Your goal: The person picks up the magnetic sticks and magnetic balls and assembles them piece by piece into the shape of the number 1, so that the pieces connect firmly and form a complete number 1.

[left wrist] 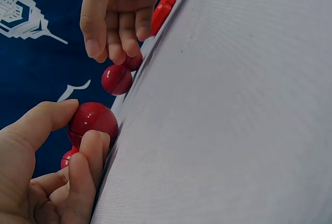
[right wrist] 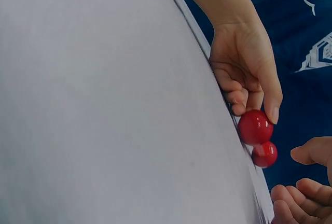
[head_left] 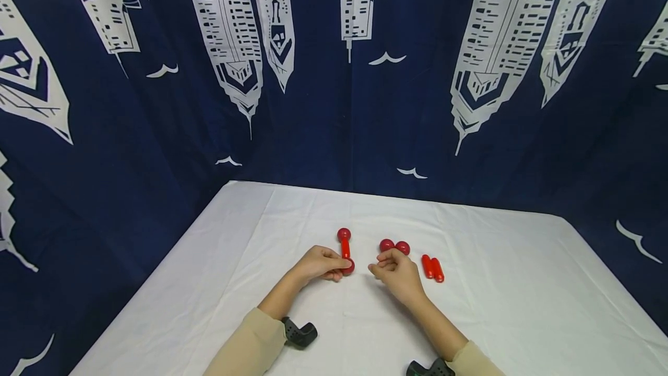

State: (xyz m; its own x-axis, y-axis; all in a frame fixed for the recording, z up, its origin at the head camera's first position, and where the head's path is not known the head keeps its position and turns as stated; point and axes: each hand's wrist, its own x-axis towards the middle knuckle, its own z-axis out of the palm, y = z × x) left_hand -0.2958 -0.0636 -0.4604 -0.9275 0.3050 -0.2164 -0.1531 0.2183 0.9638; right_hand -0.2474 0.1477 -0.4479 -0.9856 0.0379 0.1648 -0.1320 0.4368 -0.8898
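My left hand [head_left: 319,263] pinches the near red ball [head_left: 349,268] of a dumbbell-like piece on the white cloth. A short red rod [head_left: 345,248] runs from that ball to a second red ball [head_left: 344,234] at its far end. In the left wrist view, thumb and fingers press the ball [left wrist: 93,121] from opposite sides. Loosely bent and holding nothing, my right hand [head_left: 400,276] hovers just in front of two loose red balls [head_left: 387,245]. Two red round-ended rods [head_left: 428,267] lie side by side to its right.
A white cloth [head_left: 522,295] covers the table. Behind its far edge hangs a dark blue curtain [head_left: 323,132] printed with white buildings and birds. Each wrist wears a black device, such as the one [head_left: 300,334] on the left.
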